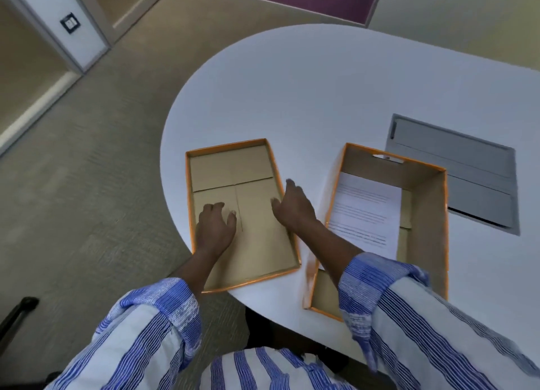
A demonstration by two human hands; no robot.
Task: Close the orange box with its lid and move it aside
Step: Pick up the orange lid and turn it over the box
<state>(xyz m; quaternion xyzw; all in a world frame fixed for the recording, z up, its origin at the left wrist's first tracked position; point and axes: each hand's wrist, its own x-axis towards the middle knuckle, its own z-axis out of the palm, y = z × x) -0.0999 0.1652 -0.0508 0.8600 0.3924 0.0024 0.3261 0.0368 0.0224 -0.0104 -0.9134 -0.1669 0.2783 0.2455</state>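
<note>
The orange box [432,229] stands open on the white table, to the right, with a printed sheet of paper [365,211] lying inside it. Its lid [230,167] lies upside down to the left, brown inside facing up, orange rim around it, its near corner past the table edge. My left hand [214,229] rests flat inside the lid, fingers spread. My right hand [292,208] hovers over the lid's right rim, fingers apart, holding nothing. My right forearm crosses over the box's near left corner.
A grey hatch [467,170] is set into the white table [306,91] behind the box. The table's curved edge runs close behind the lid on the left. Carpeted floor lies beyond, and a dark chair arm [17,313] shows at the lower left.
</note>
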